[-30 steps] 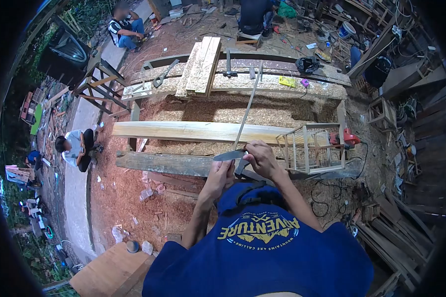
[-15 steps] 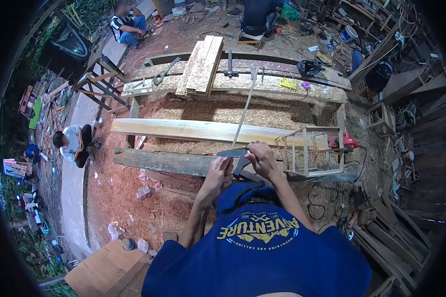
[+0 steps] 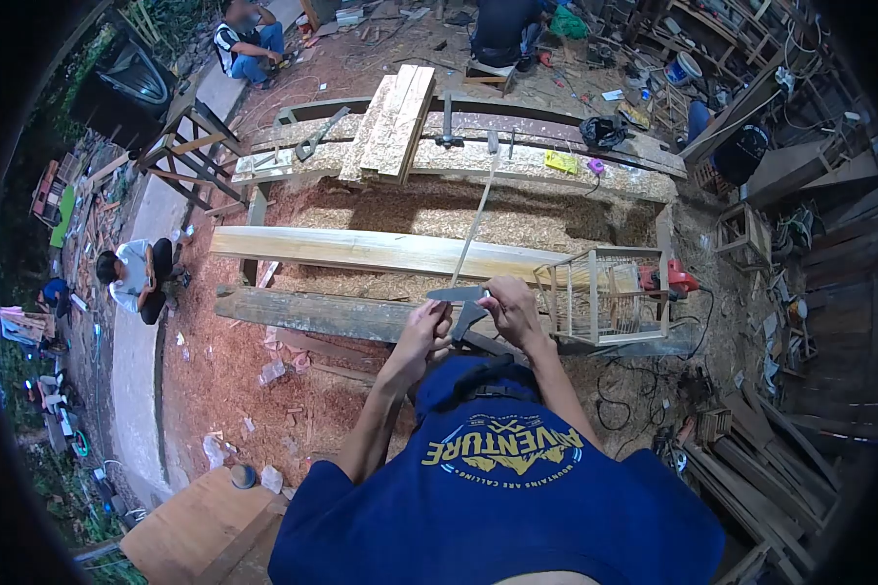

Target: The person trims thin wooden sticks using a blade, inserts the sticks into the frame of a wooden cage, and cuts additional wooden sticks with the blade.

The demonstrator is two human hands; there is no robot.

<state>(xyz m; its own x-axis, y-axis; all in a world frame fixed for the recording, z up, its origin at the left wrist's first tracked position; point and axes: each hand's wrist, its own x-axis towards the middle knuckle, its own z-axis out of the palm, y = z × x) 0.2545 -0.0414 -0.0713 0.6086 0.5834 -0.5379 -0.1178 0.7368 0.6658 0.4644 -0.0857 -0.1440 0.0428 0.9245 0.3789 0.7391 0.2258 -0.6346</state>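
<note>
My right hand point(image 3: 513, 310) is closed at the right end of a dark, flat knife blade point(image 3: 457, 292); any handle is hidden in the fist. My left hand point(image 3: 423, 337) is pinched around the near end of a long, thin wooden strip point(image 3: 477, 220), just below the blade. The strip slants away from me across the planks, its far end on the back bench. The blade lies across the strip near my left fingers. Beneath the blade, between my hands, is another dark piece point(image 3: 469, 319) that I cannot make out.
A pale plank point(image 3: 361, 246) and a weathered beam point(image 3: 302, 310) lie crosswise before me. At right stand a slatted wooden frame point(image 3: 595, 297) and a red power tool point(image 3: 675, 281). Stacked boards point(image 3: 396, 122), a handsaw point(image 3: 322, 135) and a hammer point(image 3: 447, 127) rest on the back bench. Several people sit nearby.
My left hand has moved slightly down and left, away from the blade. The blade is now more level, and the view has shifted a little.
</note>
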